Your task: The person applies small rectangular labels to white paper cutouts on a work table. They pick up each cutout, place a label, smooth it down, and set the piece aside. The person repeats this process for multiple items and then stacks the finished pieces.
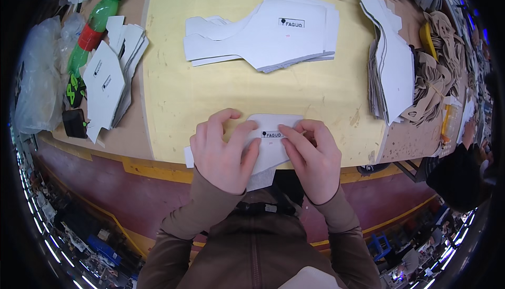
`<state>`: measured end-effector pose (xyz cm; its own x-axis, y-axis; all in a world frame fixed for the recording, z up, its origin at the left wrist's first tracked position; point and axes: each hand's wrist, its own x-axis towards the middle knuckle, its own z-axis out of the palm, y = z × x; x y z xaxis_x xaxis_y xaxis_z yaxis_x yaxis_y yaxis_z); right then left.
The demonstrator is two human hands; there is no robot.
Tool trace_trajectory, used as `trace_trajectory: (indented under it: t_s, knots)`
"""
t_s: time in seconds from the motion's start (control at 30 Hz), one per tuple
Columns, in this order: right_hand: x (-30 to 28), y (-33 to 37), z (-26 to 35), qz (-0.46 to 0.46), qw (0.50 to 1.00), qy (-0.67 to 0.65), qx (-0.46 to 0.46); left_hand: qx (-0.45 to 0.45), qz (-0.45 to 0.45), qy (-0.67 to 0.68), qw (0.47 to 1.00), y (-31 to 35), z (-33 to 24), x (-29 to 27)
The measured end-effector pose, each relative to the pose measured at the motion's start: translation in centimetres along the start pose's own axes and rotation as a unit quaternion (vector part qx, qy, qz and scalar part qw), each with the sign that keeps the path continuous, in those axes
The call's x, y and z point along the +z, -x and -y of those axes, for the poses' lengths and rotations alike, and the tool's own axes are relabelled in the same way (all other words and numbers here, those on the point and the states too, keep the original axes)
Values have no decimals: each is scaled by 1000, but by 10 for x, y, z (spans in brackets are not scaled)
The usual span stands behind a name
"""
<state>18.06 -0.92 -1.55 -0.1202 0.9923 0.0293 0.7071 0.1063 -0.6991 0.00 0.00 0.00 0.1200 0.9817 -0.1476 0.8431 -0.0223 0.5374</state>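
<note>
A white cut sheet piece (276, 122) lies at the near edge of the table, its lower end hanging past the edge with a grey layer showing below. It bears a small dark-framed label (272, 135) and a faint red mark. My left hand (221, 149) pinches at the label's left side with thumb and index finger, its other fingers curled. My right hand (315, 157) has thumb and fingertips pressed at the label's right side. Farther back lies a stack of similar white pieces (252, 31), the top one carrying the same kind of label.
Another labelled stack (108, 86) sits at the left, beside a green bottle (102, 12), a clear plastic bag (39, 78) and a black box-shaped thing (74, 123). White pieces (392, 62) stand at the right, near bundled brown cut parts (434, 78). Yellow sheeting (210, 94) covers the table.
</note>
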Motion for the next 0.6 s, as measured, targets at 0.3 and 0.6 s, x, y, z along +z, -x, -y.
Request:
trace_trajectory:
  t_s: [0.3, 0.6]
  knots:
    - [-4, 0, 3, 31, 997, 63, -34, 109, -95, -65, 987, 9, 10, 8]
    - [-5, -2, 3, 43, 995, 73, -46, 32, -82, 8, 996, 1, 18, 8]
